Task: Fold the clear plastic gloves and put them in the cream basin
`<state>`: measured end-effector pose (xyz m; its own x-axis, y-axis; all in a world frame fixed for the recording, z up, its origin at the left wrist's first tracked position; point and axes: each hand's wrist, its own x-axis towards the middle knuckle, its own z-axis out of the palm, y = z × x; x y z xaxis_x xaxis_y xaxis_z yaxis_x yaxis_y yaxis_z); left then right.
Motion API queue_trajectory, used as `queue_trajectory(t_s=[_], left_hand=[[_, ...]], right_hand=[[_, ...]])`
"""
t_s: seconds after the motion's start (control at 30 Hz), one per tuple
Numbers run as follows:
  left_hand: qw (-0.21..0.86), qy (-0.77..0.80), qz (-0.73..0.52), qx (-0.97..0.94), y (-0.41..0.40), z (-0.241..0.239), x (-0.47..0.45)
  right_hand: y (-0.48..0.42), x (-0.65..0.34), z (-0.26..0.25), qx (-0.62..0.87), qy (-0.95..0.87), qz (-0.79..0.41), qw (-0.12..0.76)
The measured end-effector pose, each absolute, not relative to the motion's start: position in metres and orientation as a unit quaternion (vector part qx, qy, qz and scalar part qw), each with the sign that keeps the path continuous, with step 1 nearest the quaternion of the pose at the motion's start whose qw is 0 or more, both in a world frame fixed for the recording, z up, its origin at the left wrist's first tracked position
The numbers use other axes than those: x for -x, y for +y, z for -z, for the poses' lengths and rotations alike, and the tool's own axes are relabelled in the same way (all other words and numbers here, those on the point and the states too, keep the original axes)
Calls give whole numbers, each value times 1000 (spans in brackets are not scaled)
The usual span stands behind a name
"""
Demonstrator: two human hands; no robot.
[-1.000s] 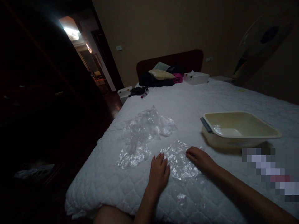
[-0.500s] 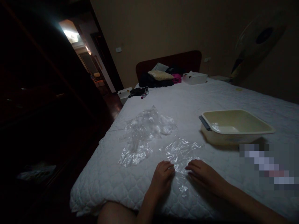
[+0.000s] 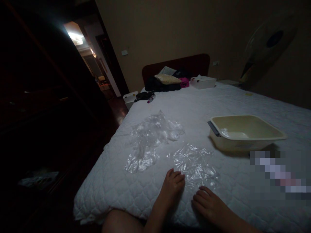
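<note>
A crumpled clear plastic bag [image 3: 194, 163] lies on the white quilted bed cover, just beyond my hands. My left hand [image 3: 172, 187] rests at its lower left edge, fingers bent and slightly apart, with nothing visibly held. Below the bag's near edge is my right hand [image 3: 210, 205], its loosely curved fingers pointing left and slightly apart; it seems to hold nothing. Further up and to the left, a larger heap of clear plastic [image 3: 155, 132] is spread over the cover.
To the right on the bed cover [image 3: 116, 191] stands a cream plastic bin [image 3: 247, 142] with a grey handle clip. A blurred-out patch [image 3: 279, 174] lies below it. Dark clothes, a cushion [image 3: 167, 79] and a white box [image 3: 202, 82] sit by the headboard. A fan [image 3: 274, 38] stands far right.
My right hand has moved down, toward me. The near part of the plastic bag, which lay between my hands, is now bunched beyond them and to the right. My left hand has shifted slightly right.
</note>
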<state>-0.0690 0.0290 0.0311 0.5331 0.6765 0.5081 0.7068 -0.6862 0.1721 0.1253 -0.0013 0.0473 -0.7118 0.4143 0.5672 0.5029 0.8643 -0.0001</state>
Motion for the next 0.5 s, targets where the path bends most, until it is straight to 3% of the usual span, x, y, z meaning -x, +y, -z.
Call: queue_trajectory(t_s=[0.3,0.5], left_hand=[[50,-388,263,882,29,-30,72],[7,-391,281,876,30,-30,72]], right_hand=[[19,-139,-74,364,-878,-173,258],[22,-133,-88,351,-853,-290,255]])
